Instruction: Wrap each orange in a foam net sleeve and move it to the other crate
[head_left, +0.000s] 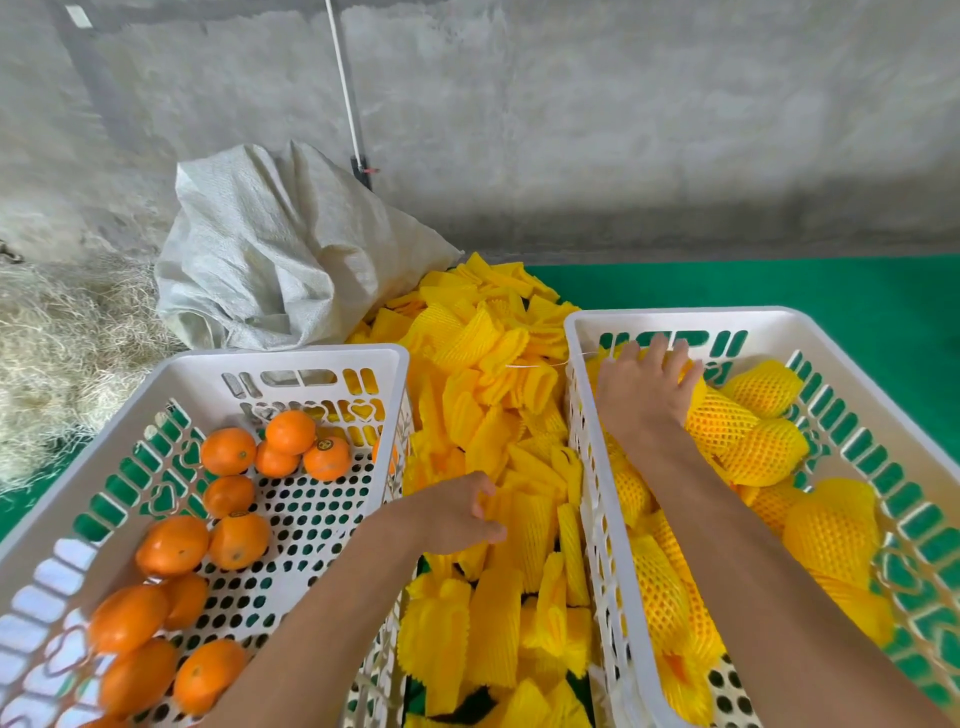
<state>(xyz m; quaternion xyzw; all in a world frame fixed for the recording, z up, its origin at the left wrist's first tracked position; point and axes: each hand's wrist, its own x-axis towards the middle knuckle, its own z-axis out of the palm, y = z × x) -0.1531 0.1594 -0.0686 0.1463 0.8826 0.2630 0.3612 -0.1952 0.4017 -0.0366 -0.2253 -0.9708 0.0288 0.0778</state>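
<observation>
In the lower centre, the left hand (457, 512) is pinching a soft, light yellow foam net sleeve (524, 525) with curled fingers, best stretched at its open end, while the right hand (641, 387) is resting spread fingers on a firm, round wrapped orange (719, 421) in the white plastic crate (587, 467) at right.

The left hand (457, 512) pinches a yellow foam net sleeve (524, 530) from the pile between two white crates. The right hand (641, 384) rests on a wrapped orange (719, 423) in the right crate (675, 319). Bare oranges (228, 451) sit in the left crate (291, 358).
</observation>
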